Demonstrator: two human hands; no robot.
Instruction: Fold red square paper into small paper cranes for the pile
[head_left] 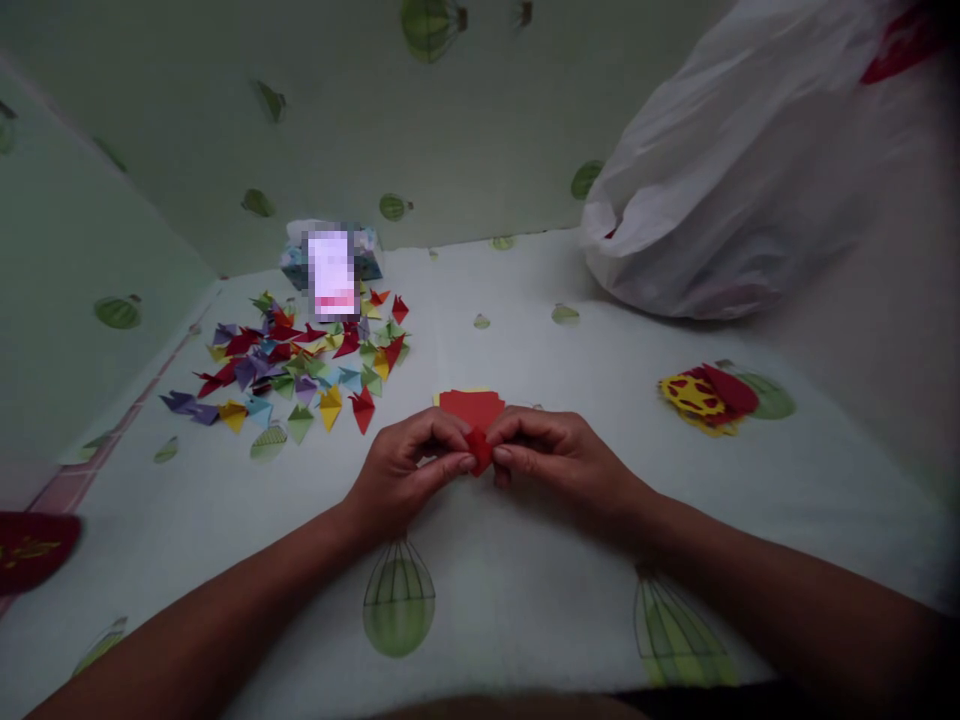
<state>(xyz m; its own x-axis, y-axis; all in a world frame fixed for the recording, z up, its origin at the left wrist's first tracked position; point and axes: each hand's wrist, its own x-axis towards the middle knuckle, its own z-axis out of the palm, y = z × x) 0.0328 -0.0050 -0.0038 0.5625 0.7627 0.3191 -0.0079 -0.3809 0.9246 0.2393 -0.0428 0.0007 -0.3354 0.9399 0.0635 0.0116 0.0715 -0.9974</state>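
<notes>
A small piece of folded red paper (480, 452) is pinched between both hands near the middle of the table. My left hand (420, 455) grips its left edge with thumb and fingers, and my right hand (546, 447) grips the right edge the same way. Just behind the hands lies a stack of square paper sheets (471, 403), orange-red on top with a yellow edge showing. To the far left spreads a heap of folded paper cranes (300, 365) in red, yellow, green, blue and purple.
A lit phone (332, 272), its screen blurred, leans against a tissue box (369, 255) behind the cranes. At the back right stands a large white plastic bag (705, 220). Red and yellow cut-out decorations (701, 395) lie at right. A dark red item (37, 550) pokes in at left.
</notes>
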